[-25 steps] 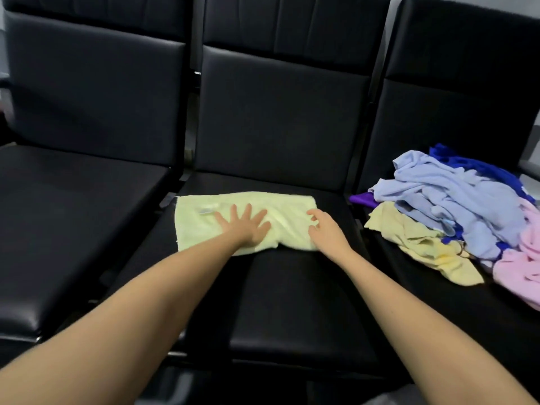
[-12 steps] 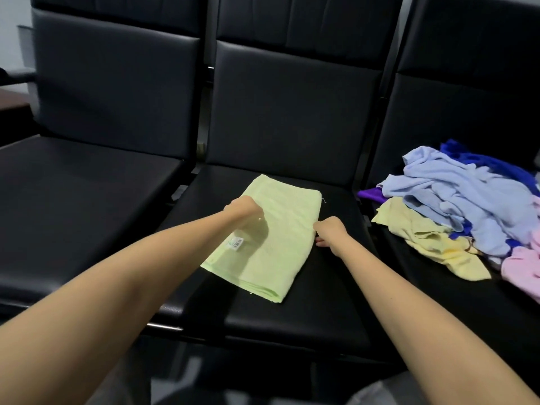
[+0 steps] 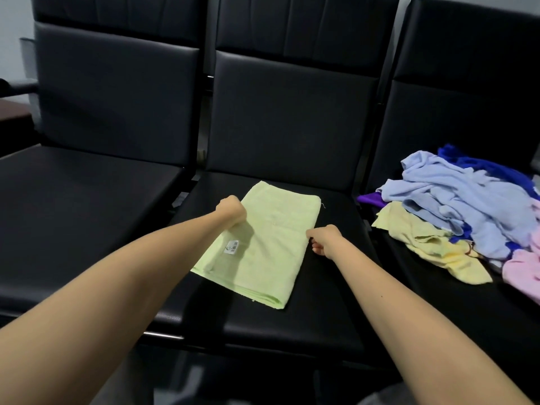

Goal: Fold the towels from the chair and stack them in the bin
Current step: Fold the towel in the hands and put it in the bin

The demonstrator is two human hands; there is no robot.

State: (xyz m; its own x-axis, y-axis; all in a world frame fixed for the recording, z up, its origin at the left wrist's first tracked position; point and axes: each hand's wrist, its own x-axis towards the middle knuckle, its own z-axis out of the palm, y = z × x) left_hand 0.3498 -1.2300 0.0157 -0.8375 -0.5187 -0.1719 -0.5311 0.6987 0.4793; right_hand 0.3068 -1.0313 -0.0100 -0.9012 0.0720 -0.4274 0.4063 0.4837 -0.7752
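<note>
The left chair seat [image 3: 87, 217] is bare black padding, with a narrow gap between it and the middle chair seat [image 3: 330, 287]. The left hand [image 3: 232, 211] reaches over that gap. Its fingers are curled tight at the left long edge of the pale green towel [image 3: 268, 247], gripping it toward the far end.

The towel lies flat on the middle seat, folded into a long rectangle. Its long axis runs from the backrest toward the front of the seat, with the near end swung to the left. The far short edge stops short of the backrest. The near left corner comes close to the seat's left edge, and the near short edge shows stacked layers with bare seat in front of it. A white label [image 3: 231, 247] sits on top beside the left long edge.

The right hand [image 3: 324, 239] pinches the right long edge about midway along, fingers curled under. Bare seat lies to its right, up to the gap before the right chair seat [image 3: 438, 302].

A loose pile lies on that seat, well apart from the folded towel. In it, a purple towel [image 3: 369, 198] and a yellow towel [image 3: 423, 244] lie nearest, a light blue towel [image 3: 455, 200] on top, a dark blue towel [image 3: 479, 168] behind, and a pink towel [image 3: 523, 267] at the frame's edge.
</note>
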